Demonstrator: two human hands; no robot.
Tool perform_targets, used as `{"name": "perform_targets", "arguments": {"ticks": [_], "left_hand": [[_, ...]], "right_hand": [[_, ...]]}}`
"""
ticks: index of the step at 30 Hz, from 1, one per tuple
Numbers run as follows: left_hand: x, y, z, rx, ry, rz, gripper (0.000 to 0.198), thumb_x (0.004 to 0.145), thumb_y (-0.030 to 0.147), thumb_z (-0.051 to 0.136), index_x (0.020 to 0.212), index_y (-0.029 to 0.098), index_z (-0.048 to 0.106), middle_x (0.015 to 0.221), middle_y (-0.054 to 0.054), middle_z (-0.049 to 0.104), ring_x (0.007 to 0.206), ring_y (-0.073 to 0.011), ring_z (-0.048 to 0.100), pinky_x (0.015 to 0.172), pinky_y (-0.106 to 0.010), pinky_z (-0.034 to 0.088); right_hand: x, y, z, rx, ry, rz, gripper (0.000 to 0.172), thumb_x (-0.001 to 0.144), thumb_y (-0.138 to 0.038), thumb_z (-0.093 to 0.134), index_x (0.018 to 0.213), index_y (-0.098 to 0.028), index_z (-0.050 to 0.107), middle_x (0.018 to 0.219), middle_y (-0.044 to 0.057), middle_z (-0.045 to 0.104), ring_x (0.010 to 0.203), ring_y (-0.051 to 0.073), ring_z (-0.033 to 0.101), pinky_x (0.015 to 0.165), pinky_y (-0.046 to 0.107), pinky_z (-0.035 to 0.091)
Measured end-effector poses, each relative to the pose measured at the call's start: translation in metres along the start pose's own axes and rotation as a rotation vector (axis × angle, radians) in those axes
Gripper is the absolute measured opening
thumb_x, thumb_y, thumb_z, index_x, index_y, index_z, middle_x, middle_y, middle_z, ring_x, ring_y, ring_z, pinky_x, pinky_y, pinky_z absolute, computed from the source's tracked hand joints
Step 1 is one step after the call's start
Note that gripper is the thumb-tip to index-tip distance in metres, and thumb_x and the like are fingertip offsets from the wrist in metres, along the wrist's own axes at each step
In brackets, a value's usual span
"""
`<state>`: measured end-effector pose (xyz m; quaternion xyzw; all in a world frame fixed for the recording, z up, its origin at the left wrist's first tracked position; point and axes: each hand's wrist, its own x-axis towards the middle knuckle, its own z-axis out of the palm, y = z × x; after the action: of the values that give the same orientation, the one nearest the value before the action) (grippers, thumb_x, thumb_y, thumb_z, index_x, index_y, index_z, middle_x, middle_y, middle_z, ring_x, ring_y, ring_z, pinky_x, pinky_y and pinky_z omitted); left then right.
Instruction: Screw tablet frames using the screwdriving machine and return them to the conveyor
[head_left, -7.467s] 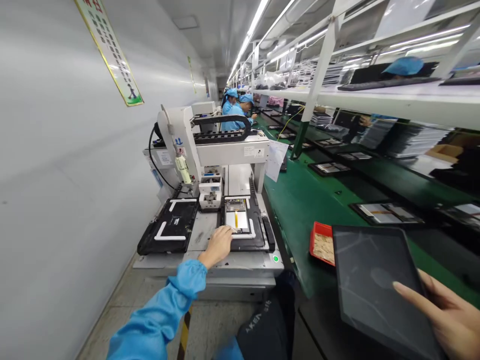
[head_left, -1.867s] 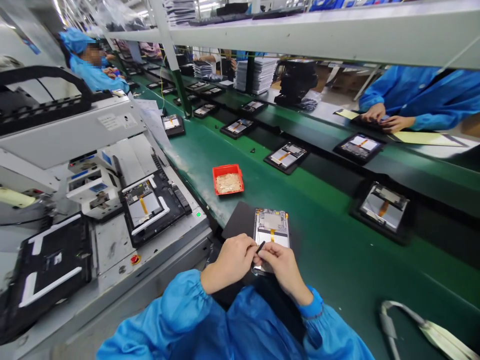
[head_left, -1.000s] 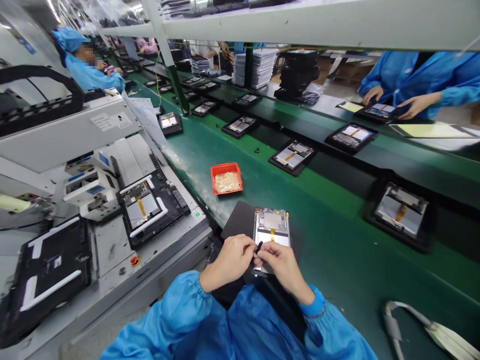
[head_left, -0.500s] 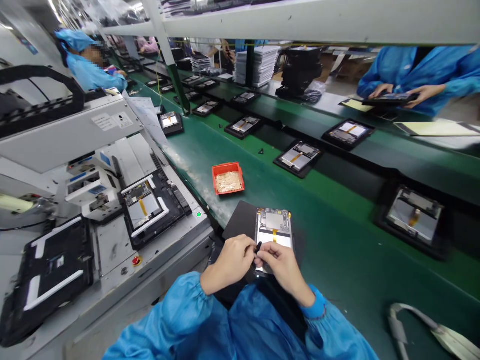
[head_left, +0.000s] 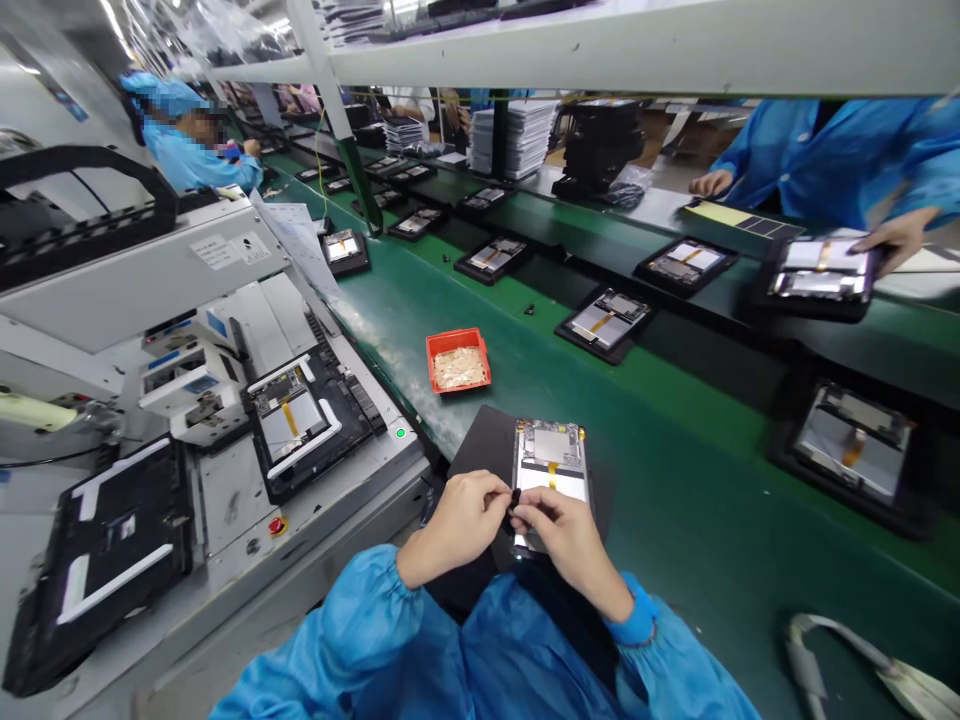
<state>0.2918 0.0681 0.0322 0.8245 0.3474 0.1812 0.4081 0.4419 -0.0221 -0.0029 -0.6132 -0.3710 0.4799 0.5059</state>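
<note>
An opened tablet [head_left: 553, 445] lies before me on a black mat [head_left: 480, 440], its circuit board at the far end and an orange ribbon cable over the pale battery. Above its near left part, my left hand [head_left: 457, 520] and my right hand [head_left: 564, 532] meet with fingertips pinched together. Between the fingertips is a small black piece [head_left: 515, 497], too small and too covered to name. Both hands appear closed on it. Beyond the tablet stands a red tray [head_left: 458, 335] with small pale pieces inside.
At left, a grey machine [head_left: 337, 500] carries an opened tablet [head_left: 292, 415] in a black fixture. Opened tablets, such as this one [head_left: 606, 320], line the belt. Opposite, a co-worker's hand [head_left: 896, 240] holds another tablet [head_left: 821, 275]. A cable [head_left: 806, 660] lies at lower right.
My hands keep nearly the same pinch over the tablet. Across the belt, the co-worker has lowered a tablet toward the belt with one hand. Tablets on the belt have shifted slightly.
</note>
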Motion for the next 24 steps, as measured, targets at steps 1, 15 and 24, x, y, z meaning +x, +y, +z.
{"name": "perform_targets", "arguments": {"ticks": [1,15,24], "left_hand": [[0.0,0.001,0.0,-0.003,-0.004,-0.002,0.018,0.086,0.012,0.056,0.081,0.019,0.073,0.077,0.0,0.07,0.071,-0.014,0.062,0.067,-0.026,0.042],[0.003,0.0,0.005,-0.022,0.018,-0.022,0.018,0.085,0.013,0.055,0.083,0.019,0.072,0.077,-0.001,0.07,0.07,-0.0142,0.062,0.065,-0.025,0.042],[0.0,0.004,0.021,0.128,0.117,0.059,0.015,0.081,0.008,0.053,0.075,0.019,0.061,0.074,0.0,0.059,0.064,-0.0129,0.053,0.061,-0.025,0.037]], "right_hand": [[0.0,0.0,0.0,0.003,-0.004,0.002,0.02,0.081,-0.038,0.07,0.078,-0.018,0.068,0.068,0.002,0.069,0.064,0.017,0.063,0.062,0.027,0.05],[0.001,0.004,-0.004,-0.004,-0.02,-0.023,0.02,0.084,-0.037,0.068,0.078,-0.018,0.066,0.068,0.001,0.067,0.064,0.016,0.062,0.064,0.027,0.049],[0.001,-0.001,-0.005,0.052,-0.01,-0.019,0.022,0.081,-0.037,0.071,0.075,-0.017,0.065,0.064,0.001,0.066,0.062,0.016,0.06,0.063,0.027,0.048]]}}
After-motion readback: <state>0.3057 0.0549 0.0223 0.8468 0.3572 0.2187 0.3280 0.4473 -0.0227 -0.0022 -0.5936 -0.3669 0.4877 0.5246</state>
